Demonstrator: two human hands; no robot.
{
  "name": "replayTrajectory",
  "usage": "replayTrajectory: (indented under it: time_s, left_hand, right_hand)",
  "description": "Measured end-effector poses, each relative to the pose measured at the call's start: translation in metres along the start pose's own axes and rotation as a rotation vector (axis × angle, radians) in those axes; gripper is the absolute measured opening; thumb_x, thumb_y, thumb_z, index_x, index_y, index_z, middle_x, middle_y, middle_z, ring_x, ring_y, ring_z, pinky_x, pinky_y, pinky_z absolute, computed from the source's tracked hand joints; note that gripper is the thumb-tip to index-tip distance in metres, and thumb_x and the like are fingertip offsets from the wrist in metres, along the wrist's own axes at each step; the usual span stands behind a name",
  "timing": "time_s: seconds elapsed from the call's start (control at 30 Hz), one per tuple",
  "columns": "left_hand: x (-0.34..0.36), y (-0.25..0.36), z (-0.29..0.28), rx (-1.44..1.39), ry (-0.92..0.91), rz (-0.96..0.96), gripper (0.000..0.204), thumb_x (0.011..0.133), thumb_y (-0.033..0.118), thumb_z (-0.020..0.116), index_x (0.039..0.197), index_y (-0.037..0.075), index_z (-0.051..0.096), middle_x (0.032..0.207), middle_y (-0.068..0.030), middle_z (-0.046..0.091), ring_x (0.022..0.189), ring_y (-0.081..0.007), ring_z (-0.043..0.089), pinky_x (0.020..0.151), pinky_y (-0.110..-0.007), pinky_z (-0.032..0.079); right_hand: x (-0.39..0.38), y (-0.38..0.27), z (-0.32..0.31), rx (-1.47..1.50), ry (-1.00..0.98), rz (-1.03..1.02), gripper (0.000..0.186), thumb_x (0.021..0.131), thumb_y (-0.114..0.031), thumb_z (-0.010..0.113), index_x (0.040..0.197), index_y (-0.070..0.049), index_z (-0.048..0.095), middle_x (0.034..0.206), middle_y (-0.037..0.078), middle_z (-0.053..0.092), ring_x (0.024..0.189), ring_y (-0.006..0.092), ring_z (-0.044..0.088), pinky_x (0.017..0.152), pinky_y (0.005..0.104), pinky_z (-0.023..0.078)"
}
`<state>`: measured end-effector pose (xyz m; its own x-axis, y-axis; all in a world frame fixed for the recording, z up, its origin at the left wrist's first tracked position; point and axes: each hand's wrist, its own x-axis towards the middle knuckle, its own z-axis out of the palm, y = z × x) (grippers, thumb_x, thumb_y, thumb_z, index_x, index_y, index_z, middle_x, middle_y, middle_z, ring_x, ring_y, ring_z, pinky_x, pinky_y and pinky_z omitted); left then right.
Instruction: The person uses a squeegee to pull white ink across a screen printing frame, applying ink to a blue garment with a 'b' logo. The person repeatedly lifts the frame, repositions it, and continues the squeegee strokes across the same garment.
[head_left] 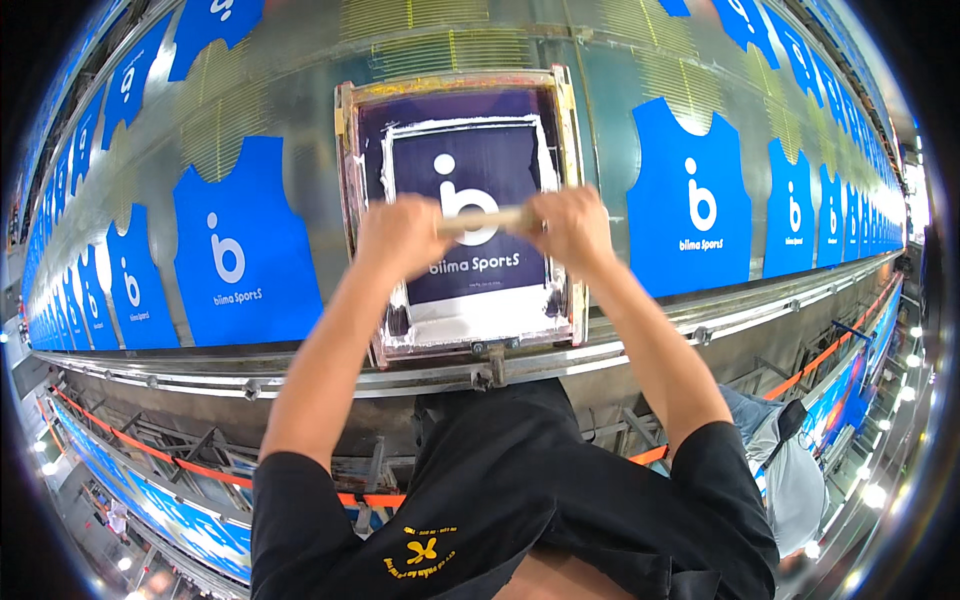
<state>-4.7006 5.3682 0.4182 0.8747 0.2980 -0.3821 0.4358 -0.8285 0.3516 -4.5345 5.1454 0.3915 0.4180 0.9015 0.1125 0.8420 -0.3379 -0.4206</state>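
Observation:
Both my hands grip a pale squeegee handle [485, 221] held crosswise over a printing screen. My left hand [402, 232] is closed round its left end, and my right hand [572, 226] round its right end. The screen's frame [570, 140] is worn and ink-stained, and lies on the long table. Inside it, a dark purple mesh [415, 178] carries a white logo stencil, partly hidden by the squeegee and hands. White ink [480, 328] lies thickly along the mesh's near edge and in streaks up both sides. The squeegee's blade cannot be made out.
Blue printed shirt panels lie flat in rows on the table, one left of the screen [245, 290], one right [690, 250]. A metal rail [250, 385] runs along the near table edge. At the right behind me, a person in grey [795, 480] stands near another table.

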Motion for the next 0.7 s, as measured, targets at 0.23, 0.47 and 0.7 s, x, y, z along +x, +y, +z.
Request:
replayTrajectory:
  time_s: [0.23,0.47,0.7]
  left_hand:
    - [0.125,-0.028,-0.051,0.059,0.141,-0.019,0.042,0.081,0.053,0.083,0.091,0.012,0.083,0.085,-0.0144,0.079,0.084,-0.0352,0.077,0.080,-0.048,0.060]
    - [-0.028,0.001,0.054,0.032,0.130,-0.107,0.036,0.080,0.035,0.087,0.110,0.016,0.080,0.116,-0.0065,0.079,0.098,-0.0303,0.076,0.085,-0.045,0.061]
    - [-0.125,0.029,0.078,-0.035,0.016,-0.063,0.045,0.078,0.050,0.088,0.103,0.013,0.080,0.108,-0.0056,0.079,0.097,-0.0298,0.076,0.085,-0.044,0.060]
  right_hand:
    - [0.130,0.047,0.012,-0.097,0.123,0.077,0.033,0.082,-0.040,0.089,0.089,-0.012,0.073,0.081,0.003,0.072,0.082,0.0284,0.069,0.087,0.0434,0.050]
    - [-0.029,-0.002,0.043,-0.064,0.058,0.000,0.035,0.066,-0.021,0.093,0.092,-0.014,0.070,0.083,0.004,0.070,0.080,0.0276,0.066,0.082,0.0434,0.050]
    - [-0.123,-0.063,0.026,0.074,0.081,-0.032,0.036,0.067,-0.030,0.092,0.084,-0.014,0.065,0.082,0.004,0.064,0.081,0.0257,0.064,0.079,0.0417,0.046]
